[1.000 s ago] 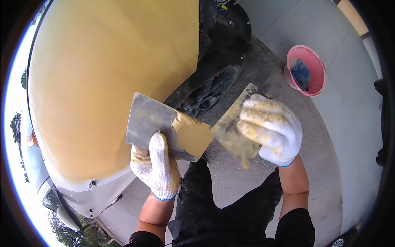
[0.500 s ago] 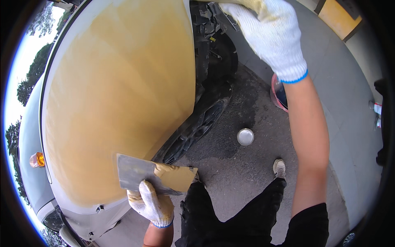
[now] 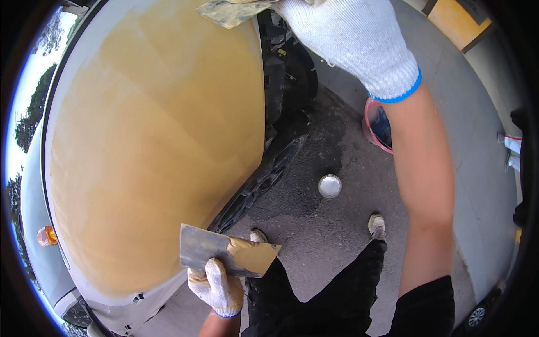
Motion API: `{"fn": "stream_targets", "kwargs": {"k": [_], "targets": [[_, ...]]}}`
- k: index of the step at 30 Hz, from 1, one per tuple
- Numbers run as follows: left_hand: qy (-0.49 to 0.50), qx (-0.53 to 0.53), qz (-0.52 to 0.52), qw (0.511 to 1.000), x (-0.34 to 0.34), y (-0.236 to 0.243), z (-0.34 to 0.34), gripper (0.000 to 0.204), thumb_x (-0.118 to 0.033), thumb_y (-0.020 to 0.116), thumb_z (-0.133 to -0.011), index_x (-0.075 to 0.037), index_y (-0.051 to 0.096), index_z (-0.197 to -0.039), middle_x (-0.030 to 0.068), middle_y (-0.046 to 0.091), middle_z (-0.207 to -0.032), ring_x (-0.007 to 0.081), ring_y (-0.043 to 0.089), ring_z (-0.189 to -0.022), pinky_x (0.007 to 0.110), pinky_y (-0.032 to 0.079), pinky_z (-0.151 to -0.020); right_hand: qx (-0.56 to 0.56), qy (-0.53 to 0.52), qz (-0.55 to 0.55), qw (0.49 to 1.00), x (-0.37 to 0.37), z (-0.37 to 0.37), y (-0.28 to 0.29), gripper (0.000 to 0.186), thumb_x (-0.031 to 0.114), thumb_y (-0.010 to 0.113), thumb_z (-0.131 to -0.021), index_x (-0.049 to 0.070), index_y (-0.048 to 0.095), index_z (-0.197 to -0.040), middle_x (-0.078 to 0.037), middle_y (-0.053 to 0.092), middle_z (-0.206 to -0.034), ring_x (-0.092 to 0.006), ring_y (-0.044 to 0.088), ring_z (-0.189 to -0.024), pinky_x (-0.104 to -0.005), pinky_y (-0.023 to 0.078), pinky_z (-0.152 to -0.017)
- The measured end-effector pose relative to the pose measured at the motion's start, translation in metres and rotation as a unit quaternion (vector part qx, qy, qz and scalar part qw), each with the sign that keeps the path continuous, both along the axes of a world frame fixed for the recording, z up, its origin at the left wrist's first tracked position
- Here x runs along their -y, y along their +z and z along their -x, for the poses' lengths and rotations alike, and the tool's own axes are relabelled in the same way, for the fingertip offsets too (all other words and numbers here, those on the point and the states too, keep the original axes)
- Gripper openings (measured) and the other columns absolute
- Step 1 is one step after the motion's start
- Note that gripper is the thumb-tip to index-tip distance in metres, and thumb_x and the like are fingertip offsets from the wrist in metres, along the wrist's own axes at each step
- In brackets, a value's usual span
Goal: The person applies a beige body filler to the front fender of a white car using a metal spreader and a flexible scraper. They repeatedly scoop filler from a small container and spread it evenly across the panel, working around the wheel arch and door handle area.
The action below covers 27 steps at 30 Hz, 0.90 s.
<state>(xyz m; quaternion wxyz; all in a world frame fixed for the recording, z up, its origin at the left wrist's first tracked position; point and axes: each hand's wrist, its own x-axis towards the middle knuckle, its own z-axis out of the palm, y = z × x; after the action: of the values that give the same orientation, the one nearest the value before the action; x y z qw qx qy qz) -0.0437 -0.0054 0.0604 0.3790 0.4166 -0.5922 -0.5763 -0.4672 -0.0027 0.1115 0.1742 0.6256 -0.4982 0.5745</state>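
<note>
The right hand (image 3: 353, 45) is gripping a scraper (image 3: 227, 11) against the top of the yellow-coated car panel (image 3: 151, 146). The left hand (image 3: 216, 286) is clamping a filler-loaded board (image 3: 227, 257) down low. Keeping the blade flat with even pressure should be helping the coat stay smooth.

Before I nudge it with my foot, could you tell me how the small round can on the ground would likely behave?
The can stands upright on rough pavement, so it would probably scrape rather than roll. It looks small, so likely light. If tipped, its round body may roll.
</note>
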Motion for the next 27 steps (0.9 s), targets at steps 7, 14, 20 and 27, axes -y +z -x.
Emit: {"fn": "stream_targets", "kwargs": {"k": [7, 14, 20, 27], "targets": [[-0.01, 0.021, -0.008, 1.0, 0.002, -0.006, 0.007, 0.049, -0.031, 0.07, -0.104, 0.002, 0.053, -0.136, 0.0138, 0.07, -0.114, 0.0246, 0.071, -0.1, 0.04, 0.059, -0.09, -0.105, -0.192, 0.076, 0.973, -0.003, -0.027, -0.039, 0.023, 0.003, 0.072, -0.082, 0.009, 0.08, -0.103, -0.008, 0.08, -0.099, -0.0245, 0.076, -0.088, -0.0339, 0.061, -0.08], [-0.016, 0.029, 0.018, 0.999, 0.014, -0.029, 0.001, 0.051, -0.035, 0.071, -0.104, 0.0, 0.053, -0.137, 0.0138, 0.07, -0.114, 0.0249, 0.071, -0.098, 0.041, 0.06, -0.087, -0.029, -0.228, -0.012, 0.973, -0.029, -0.072, -0.082, 0.04, -0.003, 0.075, -0.071, 0.016, 0.083, -0.106, -0.005, 0.08, -0.112, -0.0291, 0.076, -0.106, -0.0425, 0.06, -0.095], [-0.026, 0.092, 0.038, 0.995, 0.02, -0.034, -0.016, 0.052, -0.038, 0.071, -0.103, -0.002, 0.052, -0.135, 0.015, 0.069, -0.111, 0.0251, 0.072, -0.097, 0.04, 0.06, -0.085, -0.006, -0.238, -0.002, 0.971, -0.021, -0.11, -0.126, 0.044, 0.008, 0.076, -0.072, 0.026, 0.084, -0.112, 0.001, 0.078, -0.119, -0.0254, 0.073, -0.113, -0.0411, 0.059, -0.097], [-0.037, 0.101, 0.035, 0.994, 0.024, -0.038, -0.03, 0.05, -0.035, 0.066, -0.102, 0.0, 0.05, -0.132, 0.0158, 0.067, -0.11, 0.026, 0.07, -0.097, 0.04, 0.057, -0.083, 0.054, -0.2, -0.048, 0.977, -0.014, -0.157, -0.171, 0.038, 0.024, 0.076, -0.081, 0.031, 0.082, -0.119, 0.002, 0.075, -0.132, -0.0248, 0.067, -0.128, -0.0436, 0.055, -0.107]]}}
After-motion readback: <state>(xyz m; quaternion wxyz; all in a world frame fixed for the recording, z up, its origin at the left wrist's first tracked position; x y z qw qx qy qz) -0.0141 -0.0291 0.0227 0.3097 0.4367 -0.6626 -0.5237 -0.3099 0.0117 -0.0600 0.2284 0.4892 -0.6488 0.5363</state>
